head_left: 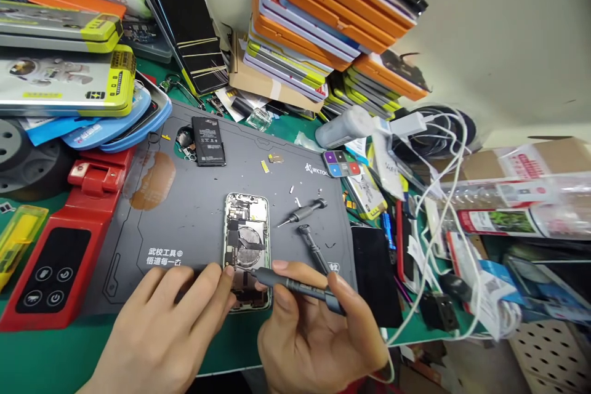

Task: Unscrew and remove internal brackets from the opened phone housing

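An opened phone (249,231) lies on the grey work mat with its inner parts and a round coil showing. My left hand (170,320) is closed against the phone's lower left edge, its index fingertip on the frame; what lies under the curled fingers is hidden. My right hand (318,326) grips a dark screwdriver (295,286) between thumb and fingers, its tip pointing left over the phone's lower part. Two more screwdrivers, a grey one (305,213) and a black one (311,247), rest right of the phone. A black battery (209,141) lies farther back.
The grey mat (194,215) holds small loose parts near the phone. A red device with buttons (55,265) stands left. Stacked orange cases (341,18) rise behind. A dark phone screen (375,268) and tangled white cables (438,197) are on the right.
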Motion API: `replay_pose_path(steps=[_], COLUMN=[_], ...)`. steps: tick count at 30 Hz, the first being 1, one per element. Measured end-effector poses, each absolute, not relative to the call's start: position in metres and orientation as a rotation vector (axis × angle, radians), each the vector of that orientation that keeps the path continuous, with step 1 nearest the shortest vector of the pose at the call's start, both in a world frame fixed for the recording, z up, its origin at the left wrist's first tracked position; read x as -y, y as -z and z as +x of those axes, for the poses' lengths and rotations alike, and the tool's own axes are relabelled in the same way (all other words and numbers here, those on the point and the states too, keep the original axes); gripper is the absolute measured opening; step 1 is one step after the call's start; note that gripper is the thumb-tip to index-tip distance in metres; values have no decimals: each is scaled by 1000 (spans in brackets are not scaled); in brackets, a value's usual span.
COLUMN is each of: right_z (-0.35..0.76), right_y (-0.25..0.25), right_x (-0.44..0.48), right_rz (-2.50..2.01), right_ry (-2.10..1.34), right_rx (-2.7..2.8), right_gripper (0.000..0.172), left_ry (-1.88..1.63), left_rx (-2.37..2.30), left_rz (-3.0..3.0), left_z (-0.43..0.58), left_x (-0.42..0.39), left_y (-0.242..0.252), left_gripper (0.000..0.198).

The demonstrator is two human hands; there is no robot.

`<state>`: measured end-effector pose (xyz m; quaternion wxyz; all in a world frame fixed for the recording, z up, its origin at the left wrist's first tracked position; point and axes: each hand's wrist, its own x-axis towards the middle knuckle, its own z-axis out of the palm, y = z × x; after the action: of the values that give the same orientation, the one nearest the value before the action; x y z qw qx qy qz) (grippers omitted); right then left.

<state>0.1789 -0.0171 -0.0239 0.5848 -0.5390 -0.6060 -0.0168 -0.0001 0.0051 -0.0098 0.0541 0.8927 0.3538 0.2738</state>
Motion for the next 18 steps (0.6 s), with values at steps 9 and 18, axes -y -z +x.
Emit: replay_pose_path(steps=[9,18], right_z=[187,184], right_y=[20,11], right_x=[18,14], right_rz=[-1267,-1309], right_ry=[215,337], right_rx=[1655,1595], right_gripper=[52,43], left_ry=[-823,-882], left_rx=[-1093,-1151], left_rz=[2700,2700], left_z=[0,4], left_x=[-2,-3], left_y=[11,10], left_gripper=[29,26])
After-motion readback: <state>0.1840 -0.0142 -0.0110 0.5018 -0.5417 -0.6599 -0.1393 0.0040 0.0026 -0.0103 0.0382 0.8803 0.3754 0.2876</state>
